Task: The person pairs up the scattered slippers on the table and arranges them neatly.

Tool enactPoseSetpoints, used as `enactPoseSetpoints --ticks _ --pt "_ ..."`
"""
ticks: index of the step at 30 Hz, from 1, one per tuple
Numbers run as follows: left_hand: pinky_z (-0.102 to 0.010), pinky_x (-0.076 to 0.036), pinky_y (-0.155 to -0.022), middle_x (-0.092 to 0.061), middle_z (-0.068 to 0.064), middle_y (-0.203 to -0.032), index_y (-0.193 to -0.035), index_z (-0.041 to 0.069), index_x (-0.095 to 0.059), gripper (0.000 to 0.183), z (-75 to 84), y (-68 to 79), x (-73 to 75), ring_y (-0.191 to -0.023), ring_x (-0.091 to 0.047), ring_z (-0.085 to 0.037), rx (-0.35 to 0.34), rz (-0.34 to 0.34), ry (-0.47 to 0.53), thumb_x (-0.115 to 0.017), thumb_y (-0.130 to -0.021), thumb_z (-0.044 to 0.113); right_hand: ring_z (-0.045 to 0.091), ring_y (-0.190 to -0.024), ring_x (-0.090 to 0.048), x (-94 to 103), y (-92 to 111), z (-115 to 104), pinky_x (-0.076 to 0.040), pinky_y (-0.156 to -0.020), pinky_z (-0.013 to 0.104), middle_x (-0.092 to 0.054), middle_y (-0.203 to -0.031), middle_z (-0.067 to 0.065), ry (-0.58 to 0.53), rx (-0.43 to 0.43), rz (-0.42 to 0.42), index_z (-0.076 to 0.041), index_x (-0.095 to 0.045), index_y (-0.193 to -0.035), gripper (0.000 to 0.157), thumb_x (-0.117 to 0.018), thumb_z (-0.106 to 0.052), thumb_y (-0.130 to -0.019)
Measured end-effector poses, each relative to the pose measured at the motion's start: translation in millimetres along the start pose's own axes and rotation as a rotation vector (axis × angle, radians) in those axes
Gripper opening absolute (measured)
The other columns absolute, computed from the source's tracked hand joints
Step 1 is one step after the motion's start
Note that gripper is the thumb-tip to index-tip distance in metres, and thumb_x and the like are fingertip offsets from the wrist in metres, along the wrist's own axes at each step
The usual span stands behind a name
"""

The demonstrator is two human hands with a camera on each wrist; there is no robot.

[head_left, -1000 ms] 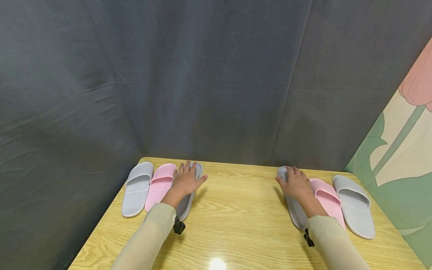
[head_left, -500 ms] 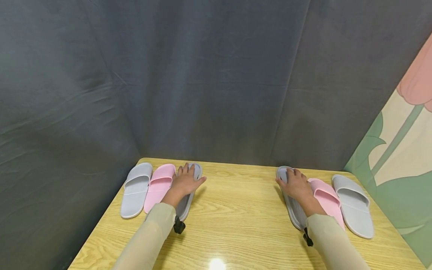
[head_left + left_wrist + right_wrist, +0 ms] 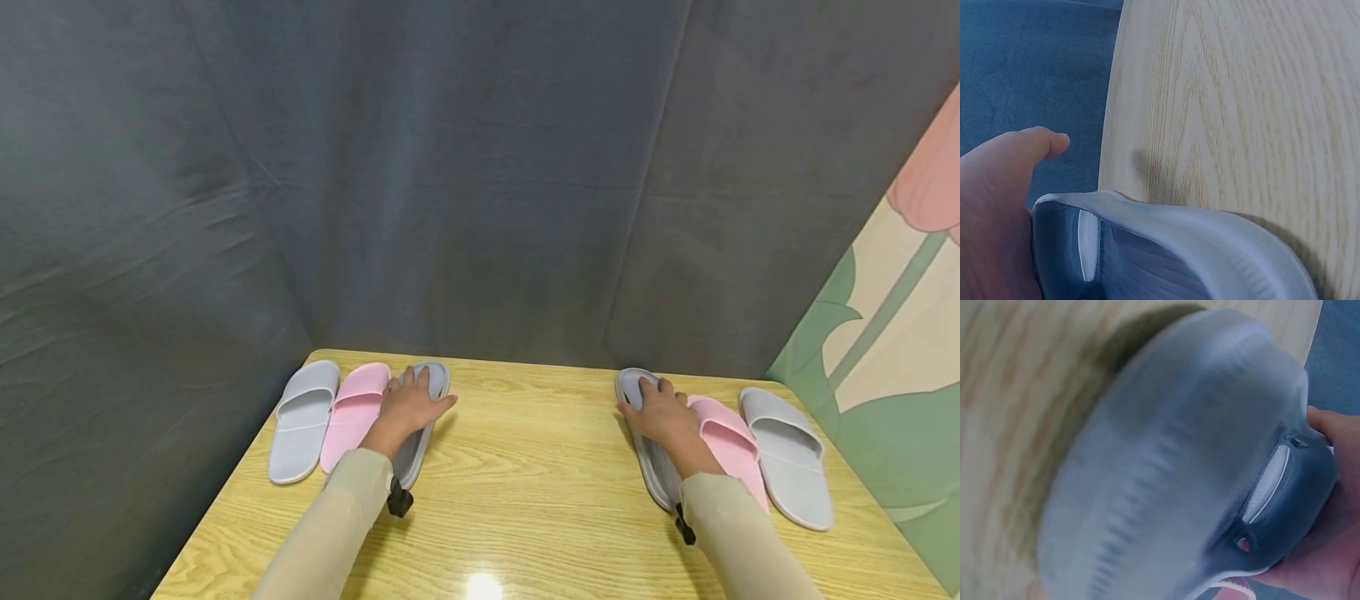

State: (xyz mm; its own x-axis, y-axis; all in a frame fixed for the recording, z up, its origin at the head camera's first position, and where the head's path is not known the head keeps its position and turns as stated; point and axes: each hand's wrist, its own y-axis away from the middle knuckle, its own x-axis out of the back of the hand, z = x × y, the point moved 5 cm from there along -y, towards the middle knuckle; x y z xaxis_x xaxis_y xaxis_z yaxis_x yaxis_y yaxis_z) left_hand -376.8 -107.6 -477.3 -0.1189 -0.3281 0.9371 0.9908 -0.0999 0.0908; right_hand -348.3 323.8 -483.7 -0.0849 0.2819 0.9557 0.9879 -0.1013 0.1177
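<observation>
Six slippers are lying on a wooden table (image 3: 540,475), three on each side of a wide gap, all seen from above. In the head view the left hand (image 3: 408,406) is resting at 7 o'clock from centre, palm down on the strap of the left dark-grey slipper (image 3: 414,454). Its fingers are spreading loosely and gripping nothing; in the left wrist view the thumb (image 3: 1040,147) is pointing away, clear of the strap. The right hand (image 3: 662,417) is resting at 4 o'clock, lying over the strap of the right dark-grey slipper (image 3: 654,462), its fingers relaxed and fanning apart rather than closing round it. In the right wrist view that slipper is filling the middle, its slotted strap facing 4 o'clock against the hand.

At 9 o'clock from the left hand a left pink slipper (image 3: 360,408) is lying, with a left pale-grey slipper (image 3: 300,446) just beyond. At 3 o'clock from the right hand a right pink slipper (image 3: 729,446) is lying, a right pale-grey slipper (image 3: 797,483) sitting just beside it. A dark curtain (image 3: 480,183) is hanging at 12 o'clock; a flower-painted wall (image 3: 907,417) is standing at 3 o'clock.
</observation>
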Motion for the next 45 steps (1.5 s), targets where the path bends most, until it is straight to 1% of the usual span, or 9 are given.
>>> enactPoseSetpoints --ticks 5,8,11,16,20,27,32,38,45 --pt "-0.065 -0.023 -0.114 -0.021 -0.032 -0.161 -0.160 0.005 -0.028 0.090 -0.3 -3.5 -1.9 -0.141 -0.027 -0.060 0.009 0.013 -0.037 -0.058 -0.093 0.057 0.068 -0.131 -0.027 2.3 0.1 -0.9 -0.032 -0.095 0.078 -0.016 -0.156 0.037 0.010 -0.014 -0.038 -0.004 -0.022 -0.159 0.085 -0.051 -0.055 -0.099" --pt "-0.065 -0.026 -0.113 -0.025 -0.033 -0.159 -0.158 0.005 -0.031 0.086 -0.4 -5.5 -3.0 -0.139 -0.030 -0.059 0.008 0.019 -0.070 -0.061 -0.091 0.051 0.069 -0.130 -0.027 3.5 -0.1 -1.8 -0.034 -0.093 0.078 -0.017 -0.156 0.037 0.014 -0.013 -0.043 -0.003 -0.023 -0.159 0.083 -0.052 -0.053 -0.098" --pt "-0.066 -0.028 -0.111 -0.029 -0.032 -0.158 -0.157 0.006 -0.034 0.081 0.6 -5.6 -3.2 -0.139 -0.032 -0.056 -0.005 0.020 -0.087 -0.061 -0.091 0.044 0.068 -0.129 -0.029 3.5 -0.4 -2.1 -0.037 -0.091 0.076 -0.018 -0.155 0.036 0.011 -0.018 -0.036 -0.003 -0.024 -0.158 0.082 -0.052 -0.049 -0.097" --pt "-0.066 -0.031 -0.109 -0.031 -0.029 -0.157 -0.157 0.008 -0.035 0.078 2.8 -4.1 -1.6 -0.140 -0.031 -0.053 -0.010 0.008 -0.062 -0.062 -0.091 0.042 0.068 -0.126 -0.032 1.5 -1.6 -3.6 -0.039 -0.087 0.075 -0.021 -0.154 0.037 0.005 -0.017 0.000 -0.006 -0.025 -0.158 0.078 -0.052 -0.043 -0.095" --pt "-0.066 -0.034 -0.106 -0.029 -0.028 -0.158 -0.158 0.009 -0.034 0.080 4.7 -3.5 0.6 -0.140 -0.030 -0.053 0.000 -0.020 -0.039 -0.063 -0.092 0.042 0.068 -0.125 -0.032 1.9 -1.6 -4.6 -0.038 -0.086 0.077 -0.023 -0.152 0.038 -0.002 -0.010 0.028 -0.008 -0.028 -0.158 0.076 -0.053 -0.040 -0.094" --pt "-0.069 -0.034 -0.106 -0.023 -0.032 -0.161 -0.159 0.008 -0.030 0.080 7.2 -3.1 1.9 -0.137 -0.034 -0.060 0.026 -0.061 -0.040 -0.062 -0.095 0.042 0.068 -0.126 -0.031 2.3 -2.2 -4.4 -0.038 -0.087 0.078 -0.024 -0.151 0.039 -0.016 -0.007 0.036 -0.008 -0.029 -0.158 0.076 -0.055 -0.040 -0.094" --pt "-0.068 -0.034 -0.107 -0.025 -0.029 -0.161 -0.159 0.009 -0.031 0.077 9.5 -3.8 0.7 -0.139 -0.033 -0.056 0.024 -0.038 -0.037 -0.060 -0.096 0.042 0.070 -0.126 -0.029 6.2 -3.2 -5.5 -0.038 -0.086 0.077 -0.023 -0.151 0.039 -0.026 -0.010 0.055 -0.009 -0.029 -0.158 0.075 -0.055 -0.039 -0.095" --pt "-0.067 -0.038 -0.103 -0.027 -0.028 -0.160 -0.159 0.011 -0.033 0.075 19.0 -3.3 4.3 -0.137 -0.036 -0.055 0.034 -0.006 -0.017 -0.060 -0.097 0.044 0.070 -0.128 -0.028 12.9 -3.6 -15.1 -0.037 -0.085 0.079 -0.021 -0.153 0.039 -0.027 -0.006 0.058 -0.010 -0.029 -0.159 0.076 -0.053 -0.040 -0.094" --pt "-0.065 -0.039 -0.103 -0.027 -0.028 -0.160 -0.159 0.010 -0.032 0.075 30.1 -1.7 6.1 -0.137 -0.036 -0.055 0.015 0.011 -0.009 -0.060 -0.097 0.043 0.070 -0.132 -0.023 17.4 0.8 -24.7 -0.032 -0.094 0.080 -0.018 -0.156 0.038 -0.033 -0.013 0.028 -0.007 -0.027 -0.159 0.076 -0.052 -0.038 -0.094"
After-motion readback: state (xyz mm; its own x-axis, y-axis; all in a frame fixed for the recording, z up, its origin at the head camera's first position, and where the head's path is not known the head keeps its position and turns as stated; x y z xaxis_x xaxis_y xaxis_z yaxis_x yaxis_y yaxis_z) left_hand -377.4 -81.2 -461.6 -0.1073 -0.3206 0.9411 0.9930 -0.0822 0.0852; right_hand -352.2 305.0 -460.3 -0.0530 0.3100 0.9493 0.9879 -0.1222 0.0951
